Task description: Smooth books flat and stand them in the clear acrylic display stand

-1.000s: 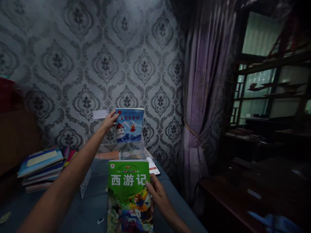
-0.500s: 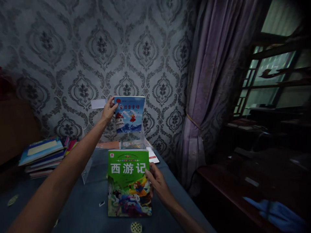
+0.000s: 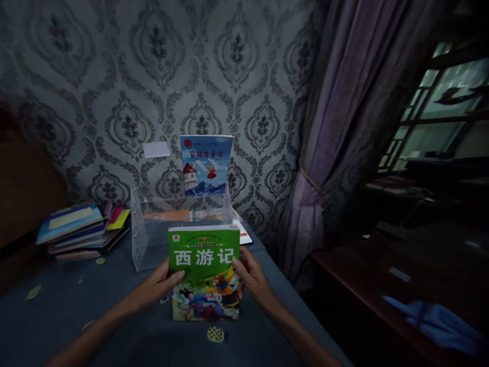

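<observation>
A green picture-covered book (image 3: 206,280) is held upright in front of me, its cover facing me. My left hand (image 3: 162,283) grips its left edge, thumb on the cover. On the opposite edge my right hand (image 3: 252,278) is closed, thumb also on the front; the other fingers are partly hidden behind the book. Behind it, a clear acrylic stand (image 3: 138,239) is on the table, and a blue book (image 3: 208,168) stands upright at its upper right, touched by neither hand.
Left of the stand lies a pile of books (image 3: 82,232). A phone or tablet (image 3: 246,238) is partly hidden behind the green book. Small patterned pieces, one a spotted disc (image 3: 216,334), dot the dark tablecloth (image 3: 133,331). A purple curtain (image 3: 332,127) hangs at right.
My left hand has let go of the blue book and come down to the left edge of the green book. The blue book stays standing at the rack. My right hand keeps its hold.
</observation>
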